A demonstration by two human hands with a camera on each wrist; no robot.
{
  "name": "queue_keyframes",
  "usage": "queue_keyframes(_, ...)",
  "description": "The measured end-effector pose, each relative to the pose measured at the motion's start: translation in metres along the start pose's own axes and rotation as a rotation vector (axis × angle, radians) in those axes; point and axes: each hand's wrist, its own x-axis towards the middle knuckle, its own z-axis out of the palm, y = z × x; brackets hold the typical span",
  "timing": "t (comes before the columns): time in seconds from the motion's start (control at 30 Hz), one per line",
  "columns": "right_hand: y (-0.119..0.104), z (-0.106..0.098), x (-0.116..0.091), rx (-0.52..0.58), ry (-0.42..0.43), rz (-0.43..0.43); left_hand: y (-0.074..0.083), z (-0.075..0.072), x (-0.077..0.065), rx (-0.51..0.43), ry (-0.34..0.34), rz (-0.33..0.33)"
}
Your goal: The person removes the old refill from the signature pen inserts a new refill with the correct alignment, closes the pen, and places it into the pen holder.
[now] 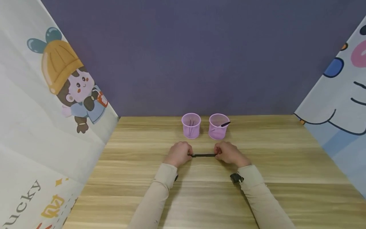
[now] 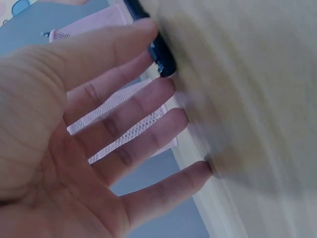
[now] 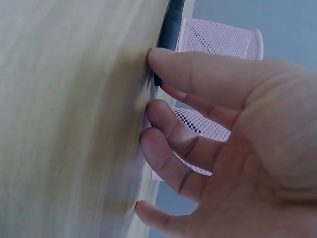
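A black pen [image 1: 203, 155] lies level, left to right, just over the wooden table. My left hand [image 1: 179, 154] pinches its left end between thumb and forefinger; in the left wrist view the blunt dark end of the pen [image 2: 162, 57] pokes out past the thumb. At the other end, my right hand [image 1: 229, 153] pinches the pen with thumb and forefinger, and a narrower tip shows below the thumb in the right wrist view, where the pen's grip [image 3: 170, 29] looks ribbed. The other fingers of both hands spread down to the tabletop.
Behind the hands stand two pink mesh cups. The left cup [image 1: 187, 131] holds a couple of thin dark sticks; from the right cup [image 1: 213, 132] a black-ended slim object [image 1: 225, 124] leans out. A dark panel [image 1: 200, 57] borders the table's [image 1: 274, 136] far edge, with printed curtains at both sides.
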Motion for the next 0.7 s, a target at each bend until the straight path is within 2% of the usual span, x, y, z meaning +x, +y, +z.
queue_keyframes(0.23,-0.0027,0.0021,-0.0024,-0.021,0.006,0.0,0.0023,0.0036,-0.0004,0.016,0.015,-0.015)
queue_keyframes(0.47,-0.0045,0.0008,-0.0034,-0.046,0.024,-0.061,0.0026,0.0036,-0.0002,0.046,0.041,0.0)
queue_keyframes(0.7,-0.0034,-0.0005,-0.0046,-0.023,0.029,-0.094,0.0026,0.0034,-0.0013,0.086,0.012,0.025)
